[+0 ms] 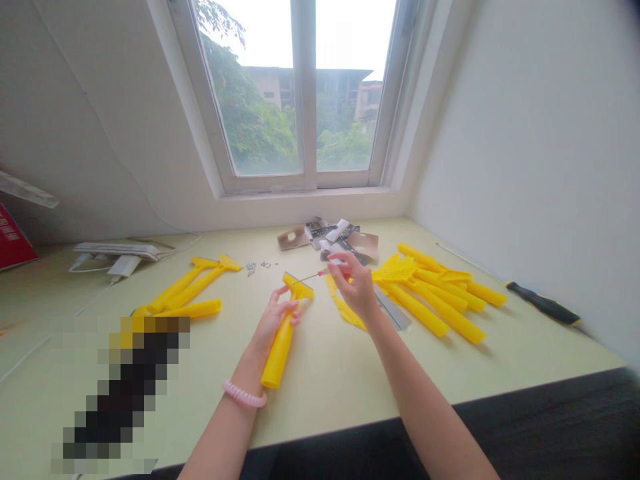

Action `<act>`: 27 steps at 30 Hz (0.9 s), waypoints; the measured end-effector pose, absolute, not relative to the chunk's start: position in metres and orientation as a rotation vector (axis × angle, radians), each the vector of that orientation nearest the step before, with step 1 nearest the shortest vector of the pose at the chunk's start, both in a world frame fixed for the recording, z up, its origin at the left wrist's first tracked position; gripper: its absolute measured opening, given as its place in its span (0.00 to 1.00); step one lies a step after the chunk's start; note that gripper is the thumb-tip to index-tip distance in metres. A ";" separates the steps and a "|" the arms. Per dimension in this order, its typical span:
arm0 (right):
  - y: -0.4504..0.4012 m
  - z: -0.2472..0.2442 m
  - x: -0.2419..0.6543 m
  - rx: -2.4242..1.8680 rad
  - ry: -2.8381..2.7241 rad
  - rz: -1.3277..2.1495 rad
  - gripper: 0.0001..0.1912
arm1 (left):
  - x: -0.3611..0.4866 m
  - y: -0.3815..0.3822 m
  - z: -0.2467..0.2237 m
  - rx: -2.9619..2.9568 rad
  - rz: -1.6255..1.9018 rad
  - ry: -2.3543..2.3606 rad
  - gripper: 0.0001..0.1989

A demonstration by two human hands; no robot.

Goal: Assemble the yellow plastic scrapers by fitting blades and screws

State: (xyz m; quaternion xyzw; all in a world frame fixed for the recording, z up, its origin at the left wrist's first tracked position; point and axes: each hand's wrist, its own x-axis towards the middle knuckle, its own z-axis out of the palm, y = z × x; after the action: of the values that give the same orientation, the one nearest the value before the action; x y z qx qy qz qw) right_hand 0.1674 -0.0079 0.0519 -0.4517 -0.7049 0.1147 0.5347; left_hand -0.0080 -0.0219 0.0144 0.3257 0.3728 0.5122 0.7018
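Note:
My left hand (281,315) is closed around the neck of a yellow scraper (279,350), whose wide head points away from me and whose handle lies toward the table's front. In my right hand (353,280) is a small screwdriver (320,273) with a reddish handle, gripped between the fingers. Its thin shaft reaches left to the scraper's head, where the tip seems to touch; the exact contact is too small to tell. Small metal screws and nuts (251,268) lie in loose groups just beyond the scraper. Under and beside my right wrist are a flat yellow part (345,312) and a metal blade strip (395,310).
Several yellow handles (440,293) are piled on the right, near a long black-handled screwdriver (543,303). More yellow scrapers (193,287) lie at left, by a blurred-out dark object (125,393). Torn packaging (330,237) sits below the window; a power strip (117,252) is back left.

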 end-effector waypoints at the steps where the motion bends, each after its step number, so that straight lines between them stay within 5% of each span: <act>1: -0.008 0.051 0.168 -1.103 -1.657 0.288 0.12 | -0.008 -0.022 0.015 0.728 1.135 0.827 0.24; 15: -0.001 0.044 0.167 -1.071 -1.761 0.371 0.04 | -0.008 -0.022 0.015 0.689 1.158 0.825 0.25; 22: 0.002 0.041 0.170 -1.140 -1.617 0.525 0.12 | -0.006 -0.024 0.014 0.731 1.131 0.839 0.26; 27: 0.003 0.040 0.171 -1.140 -1.673 0.446 0.08 | -0.007 -0.022 0.014 0.710 1.151 0.822 0.26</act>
State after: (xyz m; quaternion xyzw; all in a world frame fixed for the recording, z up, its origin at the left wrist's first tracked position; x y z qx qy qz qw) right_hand 0.1710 0.0030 0.0399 -0.4732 -0.6947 0.1852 0.5091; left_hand -0.0070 -0.0223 0.0138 0.3192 0.3693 0.5174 0.7029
